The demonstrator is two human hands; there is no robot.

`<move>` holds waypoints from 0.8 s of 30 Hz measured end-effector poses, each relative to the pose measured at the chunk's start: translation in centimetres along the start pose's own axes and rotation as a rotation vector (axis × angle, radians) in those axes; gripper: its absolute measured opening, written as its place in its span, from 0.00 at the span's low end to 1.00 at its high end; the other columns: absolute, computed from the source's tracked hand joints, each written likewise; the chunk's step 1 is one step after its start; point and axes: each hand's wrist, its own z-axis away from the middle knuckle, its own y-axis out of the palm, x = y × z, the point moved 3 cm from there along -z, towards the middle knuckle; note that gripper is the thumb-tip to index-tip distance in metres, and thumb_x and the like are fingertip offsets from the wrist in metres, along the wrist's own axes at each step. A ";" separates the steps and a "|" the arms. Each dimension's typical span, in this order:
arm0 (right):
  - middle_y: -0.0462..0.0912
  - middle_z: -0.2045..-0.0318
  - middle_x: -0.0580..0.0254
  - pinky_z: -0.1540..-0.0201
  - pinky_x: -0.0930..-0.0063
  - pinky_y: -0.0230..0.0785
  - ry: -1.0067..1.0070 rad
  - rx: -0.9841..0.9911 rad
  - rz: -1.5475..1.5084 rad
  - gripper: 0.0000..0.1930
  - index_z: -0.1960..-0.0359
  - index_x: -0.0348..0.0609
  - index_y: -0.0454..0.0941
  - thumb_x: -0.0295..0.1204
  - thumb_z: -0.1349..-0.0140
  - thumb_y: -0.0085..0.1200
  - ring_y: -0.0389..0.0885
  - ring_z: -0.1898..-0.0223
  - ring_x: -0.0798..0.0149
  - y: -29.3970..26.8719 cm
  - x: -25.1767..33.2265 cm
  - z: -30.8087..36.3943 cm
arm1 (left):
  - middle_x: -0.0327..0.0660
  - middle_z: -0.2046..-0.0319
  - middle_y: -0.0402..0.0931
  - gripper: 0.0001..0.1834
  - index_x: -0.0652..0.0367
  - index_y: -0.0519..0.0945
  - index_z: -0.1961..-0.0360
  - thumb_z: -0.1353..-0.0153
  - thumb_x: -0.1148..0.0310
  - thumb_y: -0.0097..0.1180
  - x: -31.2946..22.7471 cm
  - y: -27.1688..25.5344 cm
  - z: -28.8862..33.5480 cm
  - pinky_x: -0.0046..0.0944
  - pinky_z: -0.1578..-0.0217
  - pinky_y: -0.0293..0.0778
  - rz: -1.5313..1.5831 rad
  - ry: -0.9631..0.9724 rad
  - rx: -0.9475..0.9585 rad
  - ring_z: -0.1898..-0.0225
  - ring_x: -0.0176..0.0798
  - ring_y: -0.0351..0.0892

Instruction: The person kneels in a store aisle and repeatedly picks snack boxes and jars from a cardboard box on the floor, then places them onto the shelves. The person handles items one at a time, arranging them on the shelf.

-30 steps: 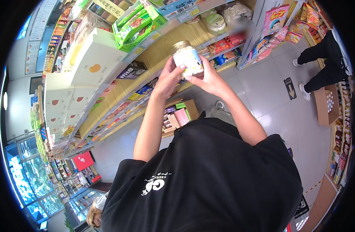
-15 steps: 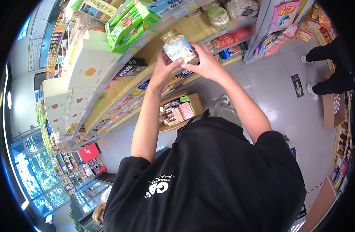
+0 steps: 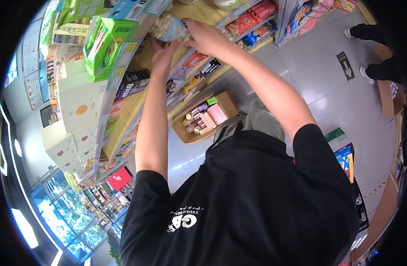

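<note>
Both my arms reach forward to a wooden shelf [image 3: 143,60]. At its edge is a clear jar [image 3: 164,27] with a pale blue label and whitish contents, its top leaning away from me. My left hand [image 3: 163,55] is closed on the jar's near left side, its fingers partly hidden behind it. My right hand [image 3: 205,39] grips the right side, thumb near the left one and a fingertip on the label. Left of the jar stand green snack packages [image 3: 108,48]. A dark box with purple [image 3: 132,83] lies on the shelf beside my left wrist.
Below the shelf, an open cardboard box [image 3: 181,133] of jars and pink packs stands on the tiled floor. White cartons [image 3: 81,99] are stacked on the left. Red packs [image 3: 241,25] fill a lower shelf at right. Another person's dark-clad legs [image 3: 374,35] show at far right.
My hands have carried the jar forward and left, farther over the shelf. It now leans more away from me. The view has shifted, showing more of the floor box.
</note>
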 end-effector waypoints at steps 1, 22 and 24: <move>0.85 0.47 0.42 0.46 0.48 0.79 -0.019 -0.019 0.006 0.34 0.33 0.37 0.66 0.34 0.37 0.68 0.84 0.45 0.38 0.2 -0.2 -0.7 | 0.50 0.30 0.69 0.50 0.63 0.56 0.25 0.42 0.72 0.77 0.4 0.0 -0.5 0.44 0.30 0.66 -0.037 0.001 -0.028 0.29 0.45 0.69; 0.82 0.50 0.38 0.53 0.53 0.82 0.140 -0.147 0.247 0.17 0.44 0.34 0.74 0.22 0.34 0.52 0.87 0.52 0.41 4.9 -3.4 -7.6 | 0.53 0.31 0.69 0.47 0.68 0.56 0.26 0.38 0.74 0.74 4.9 -1.0 -6.4 0.44 0.30 0.71 -0.133 0.116 -0.223 0.29 0.46 0.71; 0.82 0.48 0.37 0.52 0.54 0.83 0.194 -0.125 0.244 0.17 0.43 0.33 0.73 0.22 0.34 0.52 0.87 0.51 0.42 5.3 -3.6 -8.3 | 0.54 0.32 0.70 0.47 0.69 0.58 0.26 0.39 0.73 0.75 4.9 -1.1 -7.0 0.44 0.31 0.72 -0.135 0.151 -0.232 0.30 0.47 0.73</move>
